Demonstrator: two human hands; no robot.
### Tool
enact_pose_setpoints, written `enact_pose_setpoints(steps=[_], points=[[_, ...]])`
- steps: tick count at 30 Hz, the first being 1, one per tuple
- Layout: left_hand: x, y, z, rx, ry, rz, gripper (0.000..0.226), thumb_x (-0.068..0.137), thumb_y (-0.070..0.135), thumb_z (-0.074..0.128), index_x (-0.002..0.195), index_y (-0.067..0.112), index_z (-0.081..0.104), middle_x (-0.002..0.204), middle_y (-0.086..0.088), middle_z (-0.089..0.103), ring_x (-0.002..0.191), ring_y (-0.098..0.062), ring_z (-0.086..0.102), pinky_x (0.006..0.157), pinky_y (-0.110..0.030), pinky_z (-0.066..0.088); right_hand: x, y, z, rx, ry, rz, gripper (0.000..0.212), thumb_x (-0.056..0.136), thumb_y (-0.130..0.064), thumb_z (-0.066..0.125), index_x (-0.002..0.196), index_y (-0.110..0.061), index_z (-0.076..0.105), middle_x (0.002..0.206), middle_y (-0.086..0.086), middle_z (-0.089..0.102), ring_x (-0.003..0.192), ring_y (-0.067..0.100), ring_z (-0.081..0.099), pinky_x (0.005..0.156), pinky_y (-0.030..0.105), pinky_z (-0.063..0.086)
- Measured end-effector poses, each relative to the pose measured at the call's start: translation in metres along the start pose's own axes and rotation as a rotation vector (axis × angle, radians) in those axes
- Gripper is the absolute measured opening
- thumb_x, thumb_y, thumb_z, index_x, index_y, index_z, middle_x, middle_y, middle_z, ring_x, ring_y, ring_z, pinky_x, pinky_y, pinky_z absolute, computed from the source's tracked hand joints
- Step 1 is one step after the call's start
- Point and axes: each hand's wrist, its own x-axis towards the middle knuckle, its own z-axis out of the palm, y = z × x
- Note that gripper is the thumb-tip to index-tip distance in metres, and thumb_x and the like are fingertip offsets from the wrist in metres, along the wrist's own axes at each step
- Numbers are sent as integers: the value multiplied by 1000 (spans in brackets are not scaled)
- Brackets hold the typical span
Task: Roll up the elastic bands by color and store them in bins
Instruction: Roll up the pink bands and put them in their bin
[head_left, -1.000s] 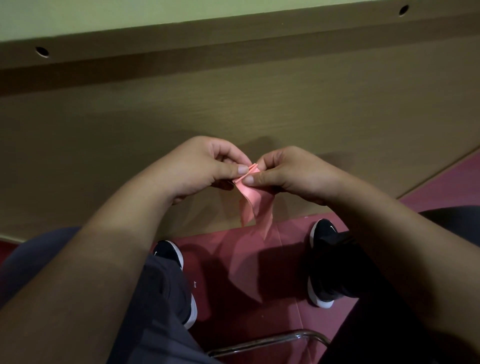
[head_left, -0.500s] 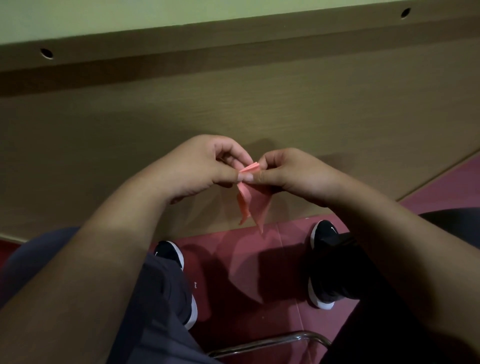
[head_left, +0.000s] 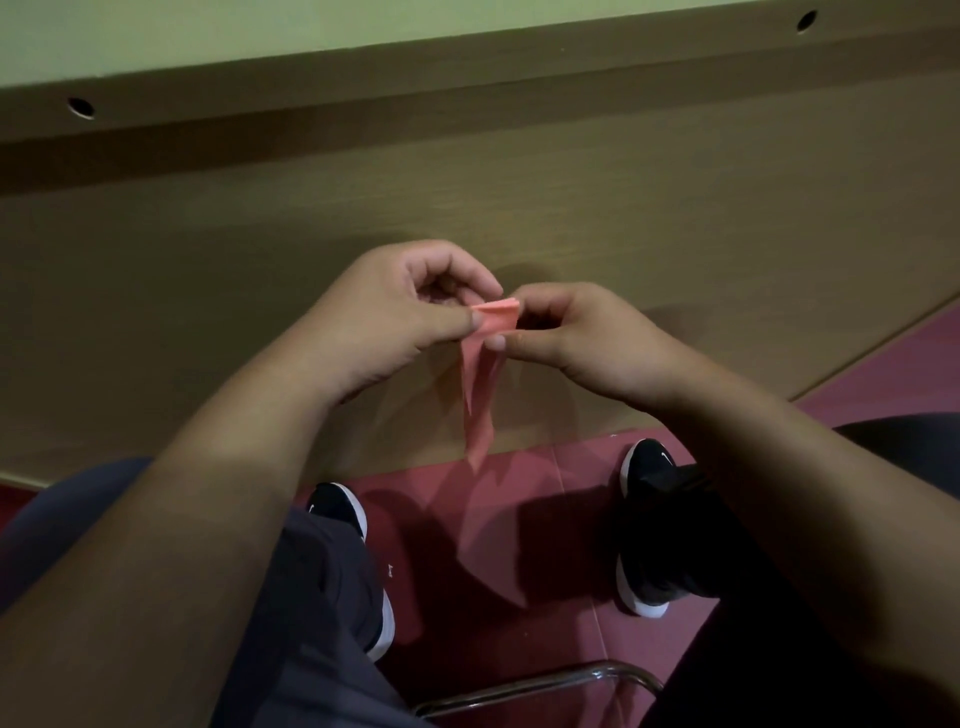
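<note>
A pink elastic band (head_left: 483, 384) hangs between my two hands in the middle of the head view. Its top end is wound into a small flat roll, and a loose tail drops from it toward the floor. My left hand (head_left: 395, 317) pinches the left side of the roll between thumb and forefinger. My right hand (head_left: 576, 338) pinches the right side, its thumb tip on the band just under the roll. No bins are in view.
A brown wooden panel (head_left: 623, 218) stands upright close in front of me, with a green wall above it. Below are a dark red floor (head_left: 493, 545), my two black shoes, my knees and a chrome chair bar (head_left: 545, 686).
The hands have drawn slightly apart, so the rolled top of the band now shows between the fingers. The hanging tail looks narrower and straighter than before.
</note>
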Motion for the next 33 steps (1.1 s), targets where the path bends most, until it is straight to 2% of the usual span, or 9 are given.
enact_pose_setpoints(steps=[4, 8, 13, 15, 18, 23, 27, 29, 33], points=[[0, 1, 3, 49, 117, 51, 18, 86, 6, 83, 95, 21, 81, 95, -4, 78, 88, -13, 68, 84, -31, 55, 0, -1, 0, 61, 26, -3, 14, 97, -11, 77, 108, -3, 77, 109, 12, 80, 100, 10, 72, 95, 24, 53], [-1, 1, 8, 33, 175, 55, 15, 85, 8, 84, 93, 21, 82, 91, -1, 79, 84, -8, 67, 79, -24, 52, 1, -1, -3, 39, 30, 5, 16, 97, -20, 79, 107, -7, 79, 109, 11, 80, 113, 29, 74, 109, 45, 51], [-1, 3, 9, 4, 204, 49, 14, 85, 9, 85, 93, 20, 83, 90, 1, 79, 84, -5, 68, 80, -21, 51, 2, -1, -1, 91, 30, 12, 24, 96, -18, 76, 111, 2, 73, 110, 30, 73, 94, 25, 69, 102, 61, 53], [-2, 3, 9, -7, 204, 62, 15, 85, 7, 85, 95, 18, 82, 91, -1, 78, 83, -5, 67, 79, -20, 51, 2, -1, 1, 132, 41, 19, 21, 99, -13, 72, 115, 1, 72, 109, 33, 72, 91, 26, 68, 95, 60, 57], [-2, 3, 10, -56, 197, 108, 23, 84, -2, 83, 102, 11, 78, 100, -6, 78, 88, -8, 67, 84, -21, 54, 1, -2, 1, 145, 65, 19, 15, 101, -11, 70, 113, -3, 73, 89, 18, 70, 81, 23, 64, 78, 46, 57], [1, 0, 11, -131, 192, 113, 31, 85, -4, 82, 112, 8, 73, 111, -9, 77, 101, -14, 71, 96, -26, 56, 1, -4, -2, 141, 126, -9, 11, 101, -11, 72, 103, 0, 71, 76, 7, 61, 71, 17, 58, 69, 34, 52], [4, -6, 11, -112, 204, 71, 33, 82, 10, 83, 112, 17, 73, 108, -10, 77, 96, -14, 72, 94, -29, 57, 0, -5, -2, 160, 128, -18, 10, 100, -10, 72, 108, -4, 75, 78, 10, 63, 73, 18, 59, 69, 33, 53], [4, -7, 10, -106, 218, 66, 29, 81, 12, 82, 108, 18, 74, 99, -4, 76, 91, -11, 71, 88, -30, 57, 0, -5, -1, 151, 120, -22, 8, 100, -11, 73, 106, -5, 75, 79, 18, 65, 75, 20, 62, 72, 39, 55], [2, -5, 11, -6, 261, 127, 15, 85, 12, 83, 97, 17, 77, 103, -4, 79, 101, -25, 74, 99, -50, 58, 1, -3, 1, 137, 102, -28, 6, 100, -11, 73, 101, -5, 73, 81, 13, 69, 78, 24, 66, 77, 47, 57]])
